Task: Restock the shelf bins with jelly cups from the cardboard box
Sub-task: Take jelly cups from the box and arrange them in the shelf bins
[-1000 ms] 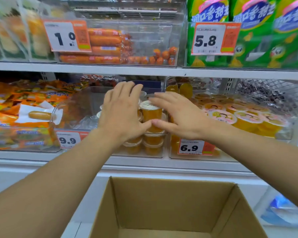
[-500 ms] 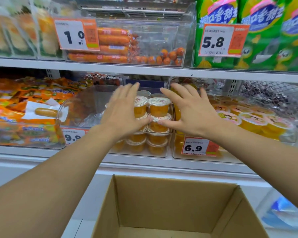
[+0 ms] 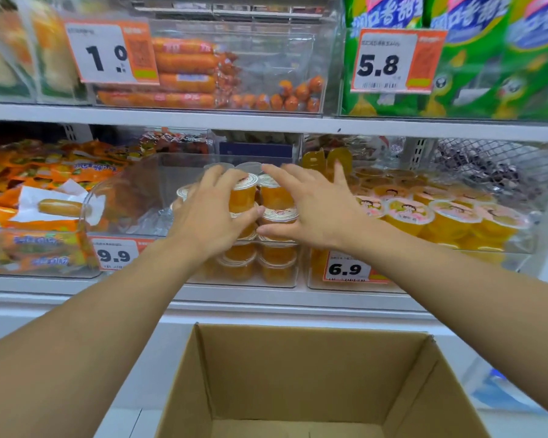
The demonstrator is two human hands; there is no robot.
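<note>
Small orange jelly cups (image 3: 279,216) stand stacked in several layers at the front right of a clear shelf bin (image 3: 133,197) on the middle shelf. My left hand (image 3: 212,213) lies against the left side of the stack, fingers spread over the top cup (image 3: 244,194). My right hand (image 3: 317,207) presses on the stack's right side, fingertips on a top cup's lid, thumb near a lower cup. Neither hand closes around a cup. The open cardboard box (image 3: 298,374) sits below, and the part of its inside in view holds no cups.
Right of the stack, a second clear bin (image 3: 314,279) tagged 6.9 holds larger jelly cups (image 3: 450,216). Orange snack packs (image 3: 45,172) fill the left bin. The shelf above (image 3: 266,121) carries sausages (image 3: 184,61) and green bags (image 3: 487,58) and overhangs the bins.
One second ago my hands enclosed a cup at the top. They then spread apart, showing two top cups, and now sit closer together against the stack.
</note>
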